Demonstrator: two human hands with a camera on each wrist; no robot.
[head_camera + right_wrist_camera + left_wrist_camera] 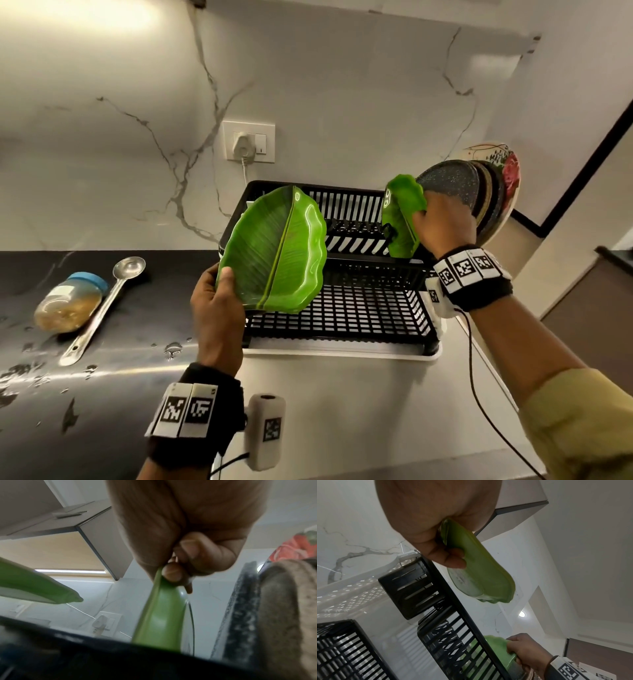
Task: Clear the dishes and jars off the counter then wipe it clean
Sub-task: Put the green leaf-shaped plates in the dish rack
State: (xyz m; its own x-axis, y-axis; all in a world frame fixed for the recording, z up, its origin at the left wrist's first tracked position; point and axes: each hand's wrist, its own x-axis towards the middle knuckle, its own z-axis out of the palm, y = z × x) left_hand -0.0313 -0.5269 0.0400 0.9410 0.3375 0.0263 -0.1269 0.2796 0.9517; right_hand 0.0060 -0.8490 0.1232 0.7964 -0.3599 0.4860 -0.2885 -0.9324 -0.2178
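Dish rack (342, 308): black, sitting on the counter (102, 394); round plates (479, 192) are standing on edge at its right end.
Right hand (442, 222): gripping a small green leaf plate (400, 216) upright at the rack, just beside the round plates.
Left hand (215, 308): holding a large green leaf plate (274, 250) tilted above the rack, thumb on its rim.
Jar (68, 301): lying on its side on the wet counter, touching a steel ladle (102, 305).

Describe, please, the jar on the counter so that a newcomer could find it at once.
Start at the black dish rack under the wall socket and look left along the dark, wet counter. There a jar lies on its side beside a steel ladle. It alone is clear-walled with a blue lid and brownish contents.
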